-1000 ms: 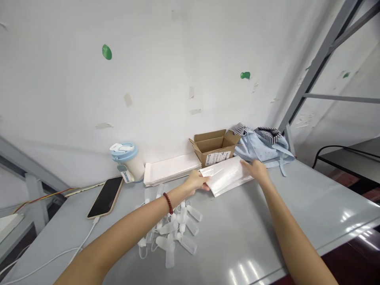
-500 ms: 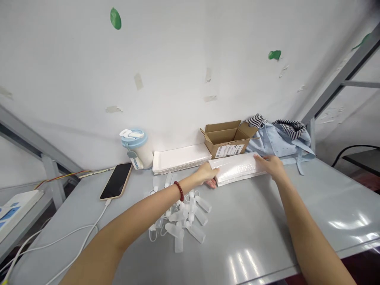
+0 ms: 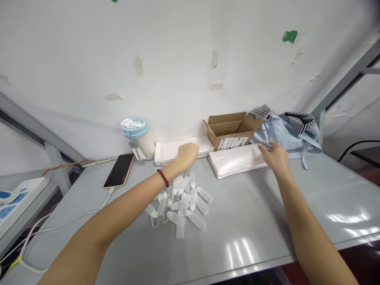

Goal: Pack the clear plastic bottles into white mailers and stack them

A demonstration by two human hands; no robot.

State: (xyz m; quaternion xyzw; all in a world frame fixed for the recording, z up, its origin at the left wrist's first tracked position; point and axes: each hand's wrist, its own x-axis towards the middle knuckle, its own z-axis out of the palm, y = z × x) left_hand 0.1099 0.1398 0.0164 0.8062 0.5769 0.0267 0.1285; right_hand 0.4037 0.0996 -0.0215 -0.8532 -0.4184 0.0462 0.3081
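My left hand is closed with its knuckles up, over the front edge of a flat stack of white envelopes by the wall. Its fingertips are hidden, so I cannot tell what they hold. A second pile of glossy white padded envelopes lies on the table in front of the cardboard box. At that pile's right end is my right hand, thumb and fingers apart, touching or just beside it. Below my left wrist several small translucent plastic squeeze bottles with tethered caps lie in a loose heap.
An open cardboard box and a light blue cloth bag stand along the wall. To the left are a cup with a blue lid, a phone on a white cable, and a power strip.
My left hand has let go of the padded envelopes and moved left to the flat stack. My right hand has loosened at the pile's right end. The view has tilted down slightly.
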